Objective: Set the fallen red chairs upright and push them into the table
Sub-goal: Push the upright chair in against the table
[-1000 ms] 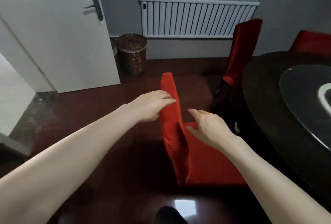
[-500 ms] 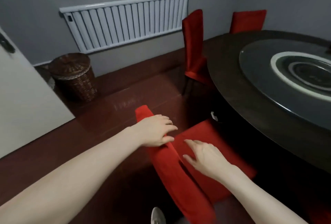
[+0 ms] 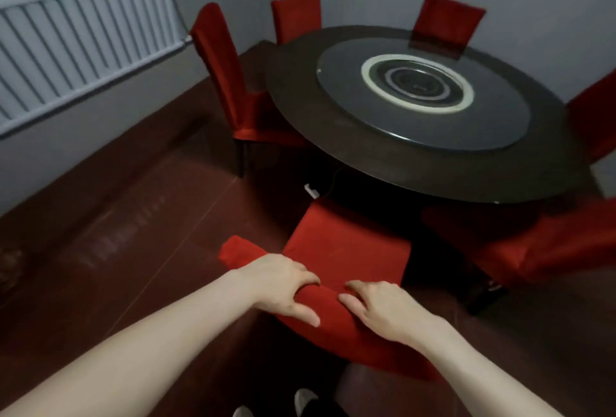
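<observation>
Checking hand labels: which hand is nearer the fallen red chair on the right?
Right. The right hand holds the backrest on the side toward that fallen chair; the left hand holds it farther left.

The left hand (image 3: 280, 286) and right hand (image 3: 390, 311) grip the backrest top of a red chair (image 3: 346, 250), fingers curled over it, side by side. Its seat faces the round table (image 3: 333, 136). A second red chair (image 3: 550, 243) lies tipped on the floor (image 3: 133, 233), right of it.

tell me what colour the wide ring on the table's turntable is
The ring is off-white against the dark grey turntable; the head view shows it.
</observation>
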`<state>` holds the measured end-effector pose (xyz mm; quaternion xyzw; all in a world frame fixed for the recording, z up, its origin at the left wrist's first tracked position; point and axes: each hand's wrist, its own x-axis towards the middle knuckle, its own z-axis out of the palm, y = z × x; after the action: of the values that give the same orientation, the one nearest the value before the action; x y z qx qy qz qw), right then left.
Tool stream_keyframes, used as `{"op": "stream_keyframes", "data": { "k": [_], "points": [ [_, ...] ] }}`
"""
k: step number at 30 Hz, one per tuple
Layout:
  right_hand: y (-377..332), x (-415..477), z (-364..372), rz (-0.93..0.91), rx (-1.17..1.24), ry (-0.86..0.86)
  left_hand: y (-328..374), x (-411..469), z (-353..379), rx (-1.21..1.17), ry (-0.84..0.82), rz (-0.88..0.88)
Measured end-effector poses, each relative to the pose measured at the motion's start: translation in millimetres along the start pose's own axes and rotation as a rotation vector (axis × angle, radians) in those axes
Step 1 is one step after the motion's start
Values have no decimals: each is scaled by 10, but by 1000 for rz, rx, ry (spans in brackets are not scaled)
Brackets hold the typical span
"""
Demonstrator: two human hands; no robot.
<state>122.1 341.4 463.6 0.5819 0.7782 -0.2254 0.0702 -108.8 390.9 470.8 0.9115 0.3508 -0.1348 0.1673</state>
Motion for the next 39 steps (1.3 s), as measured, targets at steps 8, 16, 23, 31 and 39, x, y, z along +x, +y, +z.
{"op": "stream_keyframes", "data": {
  "k": [8,16,23,31,39],
  "points": [
    [-288,-377,170,184,29,69,-121,-40,-91,143,-5,162],
    [-314,-318,278,236,-117,161,-215,-21,-56,154,16,196],
    [-234,-241,307,181,-216,201,-256,56,-33,210,46,286],
    [-219,73,39,157,-225,133,-452,303,-269,297,13,310],
    [79,567,-283,153,-267,150,-744,782,-584,317,43,294]
  ]
}}
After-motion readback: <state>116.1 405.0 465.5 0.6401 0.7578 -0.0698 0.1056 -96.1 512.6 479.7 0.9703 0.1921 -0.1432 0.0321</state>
